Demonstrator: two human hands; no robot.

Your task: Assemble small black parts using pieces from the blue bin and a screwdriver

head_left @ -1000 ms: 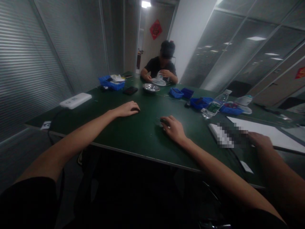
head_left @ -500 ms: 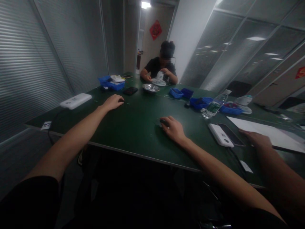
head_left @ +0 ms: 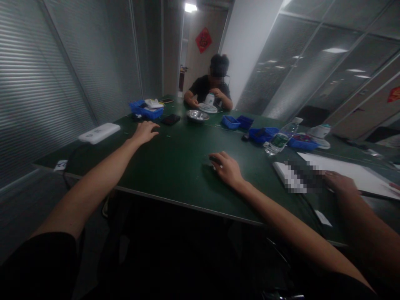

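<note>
Over the dark green table [head_left: 175,187], my left hand [head_left: 145,132] is open, palm down, its thumb apart from the fingers and nothing in it. The nearest thing to it is a black phone-like object [head_left: 171,120], just beyond the fingertips. My right hand [head_left: 228,170] rests low over the middle of the table with curved fingers and a gap between thumb and forefinger. A small pale spot shows under its fingers, too blurred to name. No object is plainly held in either hand.
Across the table a person [head_left: 208,85] handles a white fan-like object [head_left: 208,107] behind a metal bowl [head_left: 197,116]. Blue trays [head_left: 231,122], a water bottle [head_left: 283,137] and a white power bank [head_left: 99,133] stand about. Another person's hand [head_left: 339,182] lies by white paper [head_left: 368,175].
My left hand has spread its thumb away from its fingers and shifted slightly left. My right hand has stayed nearly still. The neighbour's hand at the right has moved slightly.
</note>
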